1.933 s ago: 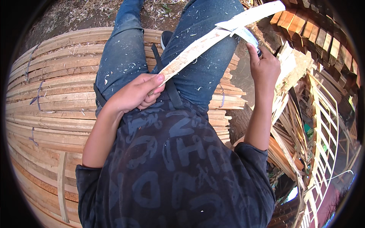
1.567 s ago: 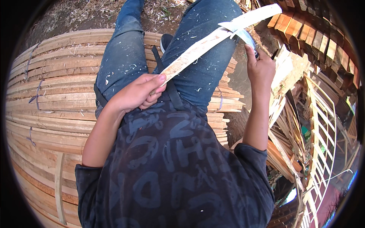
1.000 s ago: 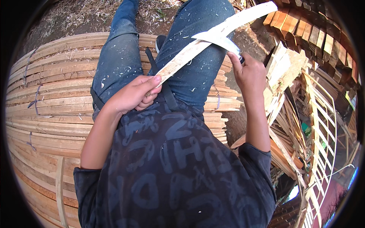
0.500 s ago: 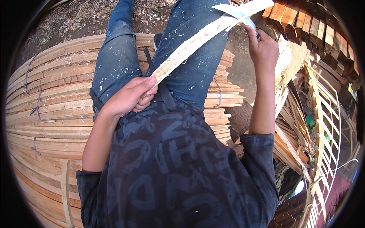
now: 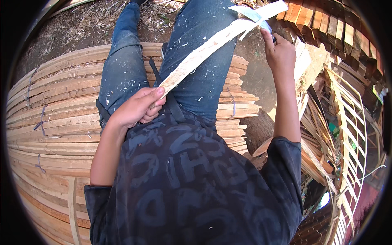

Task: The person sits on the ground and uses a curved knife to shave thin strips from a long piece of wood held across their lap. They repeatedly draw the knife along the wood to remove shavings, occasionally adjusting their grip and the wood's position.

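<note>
My left hand (image 5: 139, 108) is closed around the near end of a long pale wooden strip (image 5: 200, 56), close to my waist. The strip slants up and to the right across my thigh, its far end beyond my knee. In my right hand (image 5: 280, 53), a knife (image 5: 255, 17) is gripped by its dark handle, which the fingers mostly hide. Its broad bright blade lies across the strip near the far end. A thin shaving (image 5: 247, 32) curls off the strip beside the blade.
Bundles of sawn wooden slats (image 5: 61, 108), tied with cord, lie under and left of me. Stacked reddish timber (image 5: 326, 22) stands at the far right, with a pale lattice frame (image 5: 351, 134) below it. Shavings litter the ground (image 5: 77, 28) and my jeans (image 5: 200, 32).
The strip's far end has shifted slightly left and down. The knife has moved a little along it toward me, and a shaving now hangs longer below the blade.
</note>
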A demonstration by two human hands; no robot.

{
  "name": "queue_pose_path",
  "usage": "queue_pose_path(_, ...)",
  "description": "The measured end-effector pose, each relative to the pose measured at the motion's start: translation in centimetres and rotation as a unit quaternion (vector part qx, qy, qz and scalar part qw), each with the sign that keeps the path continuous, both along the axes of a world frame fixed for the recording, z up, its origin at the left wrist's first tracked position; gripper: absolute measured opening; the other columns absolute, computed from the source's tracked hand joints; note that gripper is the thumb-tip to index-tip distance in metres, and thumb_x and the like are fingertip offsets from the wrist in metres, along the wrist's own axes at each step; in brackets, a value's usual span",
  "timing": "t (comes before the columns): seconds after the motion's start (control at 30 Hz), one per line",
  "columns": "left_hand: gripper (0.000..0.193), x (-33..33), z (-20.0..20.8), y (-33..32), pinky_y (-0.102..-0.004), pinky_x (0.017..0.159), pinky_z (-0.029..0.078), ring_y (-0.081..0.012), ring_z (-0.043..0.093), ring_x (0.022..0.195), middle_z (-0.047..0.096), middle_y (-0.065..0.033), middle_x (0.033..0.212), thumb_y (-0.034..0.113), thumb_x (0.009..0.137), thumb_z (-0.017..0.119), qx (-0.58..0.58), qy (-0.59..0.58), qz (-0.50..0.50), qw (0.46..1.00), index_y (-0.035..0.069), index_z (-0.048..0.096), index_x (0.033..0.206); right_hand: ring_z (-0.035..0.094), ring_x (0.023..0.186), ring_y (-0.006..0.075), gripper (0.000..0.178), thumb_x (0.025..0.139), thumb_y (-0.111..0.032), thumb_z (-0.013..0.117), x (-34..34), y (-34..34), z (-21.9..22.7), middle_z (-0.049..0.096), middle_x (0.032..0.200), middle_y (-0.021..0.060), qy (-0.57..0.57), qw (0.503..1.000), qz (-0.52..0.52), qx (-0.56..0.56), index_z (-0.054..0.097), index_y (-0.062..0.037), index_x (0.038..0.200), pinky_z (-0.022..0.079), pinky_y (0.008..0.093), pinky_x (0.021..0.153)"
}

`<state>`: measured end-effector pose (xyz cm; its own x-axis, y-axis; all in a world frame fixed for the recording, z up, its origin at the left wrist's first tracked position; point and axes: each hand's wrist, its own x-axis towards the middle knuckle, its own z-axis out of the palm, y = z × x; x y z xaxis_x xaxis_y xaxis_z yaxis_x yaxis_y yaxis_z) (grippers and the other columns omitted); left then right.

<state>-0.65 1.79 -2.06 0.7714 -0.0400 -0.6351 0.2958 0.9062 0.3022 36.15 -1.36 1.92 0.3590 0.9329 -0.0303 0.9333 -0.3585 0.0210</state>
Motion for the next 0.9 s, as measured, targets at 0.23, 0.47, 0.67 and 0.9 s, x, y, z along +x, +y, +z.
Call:
queue_pose_path(0.23,0.041,0.1,-0.1,-0.4,-0.0224,0.037,0.014,-0.0040,0.019,0.040,0.025,0.0074,0.049,0.040,0.101,0.038,0.026,0.018,0.008,0.999,0.013,0.038,0.071,0.061,0.048,0.0287,0.063,0.082,-0.065,0.054,0.4,0.0,0.4,0.057,0.048,0.0118,-0.010,1.000,-0.015,-0.003,0.067,-0.0049,0.069,0.049,0.0372,0.046)
queue_pose_path(0.47,0.041,-1.5,-1.4,-0.6,-0.0228,0.038,0.014,-0.0042,0.019,0.040,0.025,0.0070,0.049,0.041,0.100,0.040,0.013,-0.002,0.029,0.999,0.012,0.039,0.070,0.061,0.046,0.0281,0.063,0.082,-0.065,0.054,-2.1,-0.8,0.6,0.056,0.048,0.0109,-0.021,0.995,0.100,-0.010,0.061,-0.0053,0.062,0.047,0.0355,0.042)
queue_pose_path(0.67,0.040,0.4,-0.6,-0.3,-0.0227,0.038,0.016,-0.0044,0.020,0.041,0.025,0.0067,0.050,0.040,0.101,0.040,0.002,0.012,0.026,1.000,0.012,0.039,0.071,0.059,0.044,0.0240,0.061,0.082,-0.063,0.054,1.8,0.6,-1.0,0.055,0.047,0.0079,-0.042,0.996,0.059,0.053,0.063,-0.0064,0.064,0.046,0.0339,0.041)
queue_pose_path(0.9,0.040,0.0,0.3,-0.4,-0.0227,0.038,0.017,-0.0042,0.021,0.042,0.026,0.0065,0.050,0.039,0.100,0.040,0.048,0.021,0.039,0.998,0.012,0.040,0.071,0.063,0.052,0.0272,0.064,0.085,-0.063,0.051,4.5,1.7,0.3,0.060,0.053,0.0127,-0.087,0.995,-0.006,0.046,0.061,-0.0047,0.062,0.049,0.0357,0.044)
